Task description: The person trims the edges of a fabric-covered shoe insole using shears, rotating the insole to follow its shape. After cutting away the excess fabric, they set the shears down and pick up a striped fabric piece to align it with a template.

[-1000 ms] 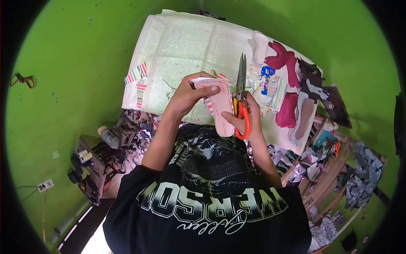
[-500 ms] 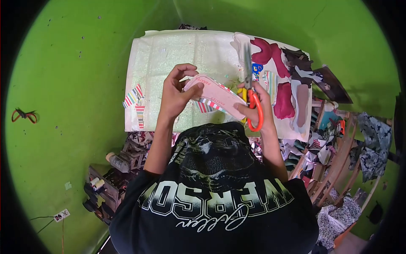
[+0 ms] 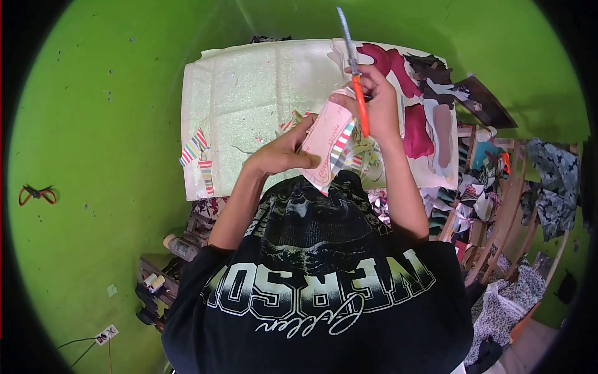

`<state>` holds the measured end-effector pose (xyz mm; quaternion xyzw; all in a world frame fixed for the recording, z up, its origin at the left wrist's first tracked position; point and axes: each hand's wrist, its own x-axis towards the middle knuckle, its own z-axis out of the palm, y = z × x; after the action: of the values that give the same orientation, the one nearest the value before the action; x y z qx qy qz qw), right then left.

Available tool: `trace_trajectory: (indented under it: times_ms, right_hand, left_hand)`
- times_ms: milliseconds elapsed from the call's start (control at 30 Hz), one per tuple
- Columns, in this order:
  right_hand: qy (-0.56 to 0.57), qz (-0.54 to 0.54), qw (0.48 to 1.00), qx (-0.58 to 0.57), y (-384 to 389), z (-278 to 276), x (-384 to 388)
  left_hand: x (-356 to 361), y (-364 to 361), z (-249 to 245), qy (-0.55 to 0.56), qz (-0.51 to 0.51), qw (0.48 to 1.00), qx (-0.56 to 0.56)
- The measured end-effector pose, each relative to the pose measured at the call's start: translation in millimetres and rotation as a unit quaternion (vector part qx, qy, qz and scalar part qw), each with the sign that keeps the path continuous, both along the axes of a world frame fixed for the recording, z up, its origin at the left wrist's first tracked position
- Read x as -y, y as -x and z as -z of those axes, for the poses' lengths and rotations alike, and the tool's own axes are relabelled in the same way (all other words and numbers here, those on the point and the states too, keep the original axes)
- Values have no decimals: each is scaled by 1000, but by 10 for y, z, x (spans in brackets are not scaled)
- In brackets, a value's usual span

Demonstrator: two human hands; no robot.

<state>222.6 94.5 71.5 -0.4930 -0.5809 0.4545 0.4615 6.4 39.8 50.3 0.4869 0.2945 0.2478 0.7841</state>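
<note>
My left hand (image 3: 289, 151) grips the lower end of a pale pink printed piece (image 3: 328, 136), its thumb on top. Striped fabric (image 3: 342, 148) sticks out along the piece's right edge. At the upper end, my right hand (image 3: 372, 100) pinches the same piece with its thumb. Scissors with orange handles (image 3: 360, 106) also hang in my right hand, blades pointing up and away. Whether the blades are parted is hard to tell. Striped scraps (image 3: 358, 163) lie on the table beneath the piece.
The pale table (image 3: 240, 93) carries maroon cut pieces (image 3: 417, 132), dark scraps (image 3: 430, 76) and striped scraps (image 3: 205, 174) at its left edge. A wooden rack (image 3: 503, 212) with fabric stands at the right. Thread spools (image 3: 154, 282) sit lower left.
The pink piece has turned from slanting sideways to nearly upright. My left hand has moved down and right, my right hand up, and the scissors have shifted up and left.
</note>
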Motion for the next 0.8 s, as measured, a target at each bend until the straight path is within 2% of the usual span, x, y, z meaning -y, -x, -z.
trace_trajectory:
  times_ms: [33, 100, 300, 400, 467, 533, 567, 600, 667, 700, 733, 800]
  right_hand:
    - [-23, -6, 999, 32, 11, 13, -26]
    - [-18, 3, 998, 60, 30, -29, -45]
    - [-38, -27, 997, 64, 45, -41, -51]
    - [13, -38, 999, 35, 53, -33, -52]
    - [-45, 8, 999, 18, 72, -3, -46]
    - [-69, 41, 997, -3, 38, 23, -11]
    - [-91, 72, 993, -23, 8, 59, 43]
    - [-42, 57, 997, -11, -95, 215, 183]
    - [71, -36, 989, -122, -145, 240, 487]
    - [112, -68, 981, -143, -123, 244, 634]
    - [154, -99, 970, -162, -105, 258, 781]
    - [174, -131, 963, -157, -33, 382, 1018]
  left_hand:
    - [31, -63, 1, 0, 4, 1000, 1]
    - [100, -177, 4, 23, -79, 997, -5]
    - [169, -203, 21, -21, -78, 997, 7]
    - [195, -229, 20, -33, -96, 995, 6]
    - [203, -254, -6, -32, -105, 994, 4]
    - [201, -257, -74, -60, -179, 982, 10]
    - [195, -246, -64, -63, -181, 981, 10]
    - [144, -198, -46, -67, -241, 967, 40]
    - [88, -158, 24, -105, -333, 933, 84]
    - [55, -142, 23, -110, -339, 931, 84]
    - [25, -129, 17, -107, -388, 911, 90]
    - [-22, -151, -64, -85, -473, 872, 97]
